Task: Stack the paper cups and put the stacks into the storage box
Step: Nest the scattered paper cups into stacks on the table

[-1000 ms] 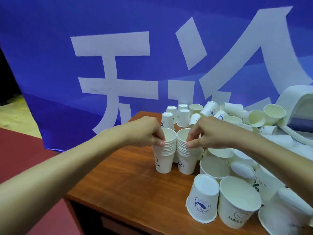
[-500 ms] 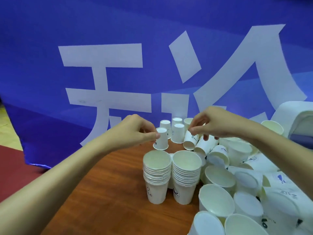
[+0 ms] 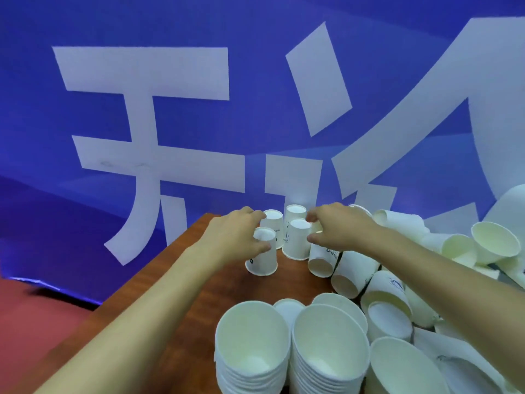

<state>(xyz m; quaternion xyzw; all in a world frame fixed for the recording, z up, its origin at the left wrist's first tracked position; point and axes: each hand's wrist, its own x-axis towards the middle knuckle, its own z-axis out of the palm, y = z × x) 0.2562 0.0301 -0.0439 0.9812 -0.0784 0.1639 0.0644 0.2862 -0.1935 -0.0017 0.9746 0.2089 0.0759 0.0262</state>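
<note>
**At the table's far end, both hands among upturned cups**

Half a second ago my left hand only pinched the top of the left cup, and my right hand hung higher, above the tipped cup. A second ago both hands were on the rims of the two stacks. Now both hands have come down low over the far cups.

My left thumb lies across the front of the left cup and my fingers curl behind it, so I grip it. It stands mouth down on the wood.

My right fingers arch beside the middle cup, which is also mouth down, and over the tipped cup, which lies on its side with its mouth toward me. I cannot tell whether they hold either one.

Two more upturned cups stand just behind, against the blue banner.

The left stack and right stack now fill the near edge of the view. They stand side by side, touching, mouths up. Each is a set of cups nested one inside the next, with rims layered close. Inside each top cup only its white bottom shows.

A loose pile of cups lies to the right, some on their sides and some mouth up.
</note>
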